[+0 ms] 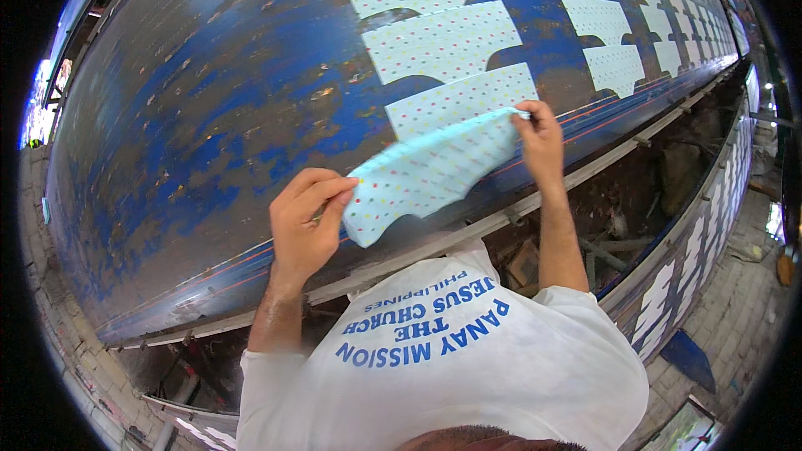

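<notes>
My left hand (307, 221) pinches one corner of a pale blue fabric piece (434, 169) with small red and yellow dots. The opposite upper corner is pinched between the fingers of my right hand (539, 135). Stretched between both hands, the cloth hangs tilted over the near edge of the long table, and its lower edge has curved cut-outs. Just beyond it lies a matching dotted piece (468, 98), partly covered by the held cloth. Two more such pieces (443, 42) lie farther up in the same column, flat on the table.
The long table (209, 117) has a worn, blue-and-brown stained top. More columns of dotted pieces (597, 21) run off to the right. A rail (585, 169) follows its near edge. Behind me on the right stands another table with white pieces (693, 259).
</notes>
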Action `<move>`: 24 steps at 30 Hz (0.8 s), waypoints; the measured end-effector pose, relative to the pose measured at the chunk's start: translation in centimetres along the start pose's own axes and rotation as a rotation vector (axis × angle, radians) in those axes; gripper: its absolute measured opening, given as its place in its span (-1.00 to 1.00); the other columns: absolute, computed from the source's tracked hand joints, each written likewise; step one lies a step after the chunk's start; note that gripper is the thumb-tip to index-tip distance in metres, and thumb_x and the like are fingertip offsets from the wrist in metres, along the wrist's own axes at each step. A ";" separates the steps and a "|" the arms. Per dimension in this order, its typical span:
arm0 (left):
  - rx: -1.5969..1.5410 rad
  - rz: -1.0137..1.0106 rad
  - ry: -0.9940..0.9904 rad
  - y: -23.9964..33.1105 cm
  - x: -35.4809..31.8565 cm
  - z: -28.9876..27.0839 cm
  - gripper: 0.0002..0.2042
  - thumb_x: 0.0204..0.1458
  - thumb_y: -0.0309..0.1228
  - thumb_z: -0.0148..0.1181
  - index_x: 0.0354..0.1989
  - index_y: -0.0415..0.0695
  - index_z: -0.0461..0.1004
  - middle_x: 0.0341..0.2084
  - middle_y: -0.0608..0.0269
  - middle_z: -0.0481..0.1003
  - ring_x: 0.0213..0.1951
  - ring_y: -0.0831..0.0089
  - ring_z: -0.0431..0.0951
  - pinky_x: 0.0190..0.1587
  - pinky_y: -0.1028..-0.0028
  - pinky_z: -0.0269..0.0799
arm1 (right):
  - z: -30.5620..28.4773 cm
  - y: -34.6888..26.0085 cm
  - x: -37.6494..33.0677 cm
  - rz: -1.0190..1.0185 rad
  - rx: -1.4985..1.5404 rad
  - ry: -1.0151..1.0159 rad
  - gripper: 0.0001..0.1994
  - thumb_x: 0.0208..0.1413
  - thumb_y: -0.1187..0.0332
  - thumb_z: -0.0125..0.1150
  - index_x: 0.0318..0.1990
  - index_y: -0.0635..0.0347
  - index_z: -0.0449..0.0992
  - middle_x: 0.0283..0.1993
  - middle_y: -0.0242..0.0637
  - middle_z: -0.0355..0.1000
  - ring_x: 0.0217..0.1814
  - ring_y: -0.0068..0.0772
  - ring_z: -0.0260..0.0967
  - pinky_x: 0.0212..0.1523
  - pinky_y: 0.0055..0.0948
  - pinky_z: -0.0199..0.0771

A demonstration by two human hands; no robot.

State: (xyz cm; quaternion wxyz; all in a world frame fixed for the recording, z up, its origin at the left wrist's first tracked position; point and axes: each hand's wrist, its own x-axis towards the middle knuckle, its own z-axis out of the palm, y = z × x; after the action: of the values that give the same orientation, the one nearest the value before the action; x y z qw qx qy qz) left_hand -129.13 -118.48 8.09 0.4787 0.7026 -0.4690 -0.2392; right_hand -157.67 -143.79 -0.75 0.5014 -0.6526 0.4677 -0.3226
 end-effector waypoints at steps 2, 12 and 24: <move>-0.013 -0.032 -0.010 -0.1 0.8 4.3 -0.89 0.10 -0.67 0.29 -0.22 -0.27 0.66 -0.32 0.17 0.58 -0.31 0.46 0.57 -0.26 0.51 0.48 | -5.0 1.0 1.9 0.037 -0.136 0.035 -0.84 0.22 0.48 0.29 -0.06 0.25 0.58 -0.21 -0.41 0.55 -0.21 -0.59 0.44 -0.20 -0.51 0.45; 0.471 -0.227 0.120 -7.9 8.3 15.1 -0.79 0.13 -0.47 0.35 -0.09 -0.26 0.60 -0.32 0.11 0.60 -0.33 0.36 0.58 -0.22 0.38 0.50 | -5.1 7.5 12.7 -0.288 -0.468 -0.061 -0.83 0.17 0.42 0.31 -0.11 0.23 0.61 -0.11 -0.05 0.58 -0.05 0.06 0.52 -0.04 -0.09 0.50; 0.614 -0.343 0.073 -7.6 8.7 15.7 -0.80 0.09 -0.38 0.38 -0.18 -0.19 0.57 -0.22 0.05 0.52 -0.18 0.11 0.58 -0.12 0.20 0.49 | -5.5 6.6 15.1 -0.256 -0.601 -0.265 -0.78 0.10 0.41 0.40 -0.12 0.21 0.56 -0.07 -0.02 0.46 -0.01 0.12 0.46 0.00 -0.02 0.48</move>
State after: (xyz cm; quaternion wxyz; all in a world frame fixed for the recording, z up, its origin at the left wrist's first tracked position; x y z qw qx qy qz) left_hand -134.30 -132.51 -4.41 0.2143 0.8904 -0.3768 -0.1387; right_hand -159.07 -160.26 -6.25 0.2988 -0.8605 0.3869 -0.1432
